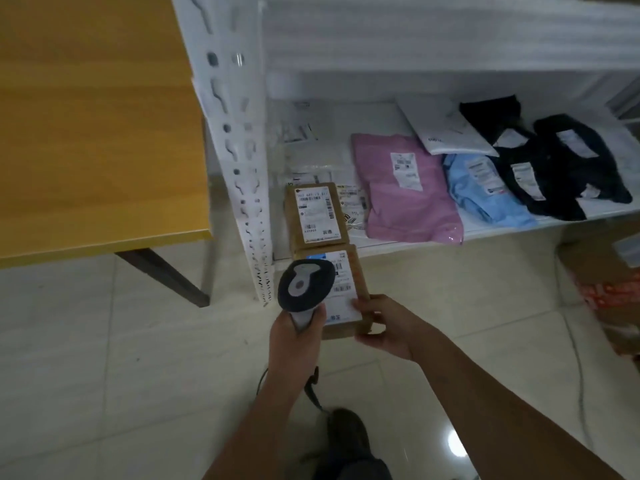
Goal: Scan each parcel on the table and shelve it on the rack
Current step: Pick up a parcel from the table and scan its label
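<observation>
Left hand: the left hand is wrapped round the pale grip of a dark grey handheld barcode scanner with a light grey top panel, at 6 o'clock just below centre; the scanner head sits over the near-left part of the box label.
Cable: a dark coiled scanner cable hangs beneath the left wrist.
Right hand: the right hand clamps the near-right corner of a brown cardboard parcel box with a white shipping label, thumb on the label, fingers curled under the edge.
Held parcel: in the air in front of the rack, its far edge just beside the shelf front.
Floor: pale glossy tiles; a dark shoe at 6 o'clock.
Table: a yellow wooden tabletop on dark legs at 9 to 10 o'clock.
Rack: a white slotted metal rack at 12 o'clock.
Shelf, left to right: a second brown labelled cardboard box, a pink plastic mailer bag, a light blue mailer bag, black mailer bags.
Behind them: a white flat mailer at 1 o'clock.
</observation>
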Demonstrator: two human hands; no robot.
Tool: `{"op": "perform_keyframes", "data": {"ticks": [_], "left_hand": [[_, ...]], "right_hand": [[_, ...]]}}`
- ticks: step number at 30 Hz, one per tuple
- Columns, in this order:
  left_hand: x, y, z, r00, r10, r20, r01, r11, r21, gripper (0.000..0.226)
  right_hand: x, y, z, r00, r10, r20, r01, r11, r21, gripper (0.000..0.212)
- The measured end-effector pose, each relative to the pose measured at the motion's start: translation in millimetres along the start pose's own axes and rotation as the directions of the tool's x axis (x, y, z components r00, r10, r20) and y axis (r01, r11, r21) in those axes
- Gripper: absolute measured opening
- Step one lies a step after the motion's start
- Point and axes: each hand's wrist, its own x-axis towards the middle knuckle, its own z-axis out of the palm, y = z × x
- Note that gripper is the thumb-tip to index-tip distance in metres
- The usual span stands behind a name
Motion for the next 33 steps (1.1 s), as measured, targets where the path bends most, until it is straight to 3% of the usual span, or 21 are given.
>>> {"op": "perform_keyframes", "data": {"ticks": [12, 19, 26, 33], "left_hand": [[80, 7, 26, 0.986, 0.099, -0.134, -0.101, 0.995, -0.014, 0.022], [85, 9, 20, 0.979, 0.088, -0.182, -0.098, 0.994, -0.046, 0.028], [59, 18, 5, 0.981, 0.102, -0.163, -0.108, 0.994, -0.024, 0.023], [31, 18, -14, 0.989, 0.093, -0.115, -0.099, 0.994, -0.049, 0.025]], "right_hand": [[96, -54, 20, 0.993, -0.103, -0.062, 0.108, 0.991, 0.077, 0.004], [122, -57, 27, 0.989, -0.049, -0.136, 0.064, 0.992, 0.113, 0.003], [120, -47, 31, 0.989, -0.003, -0.146, 0.023, 0.990, 0.137, 0.068], [108, -44, 40, 0.985, 0.058, -0.163, -0.016, 0.969, 0.247, 0.098]]}}
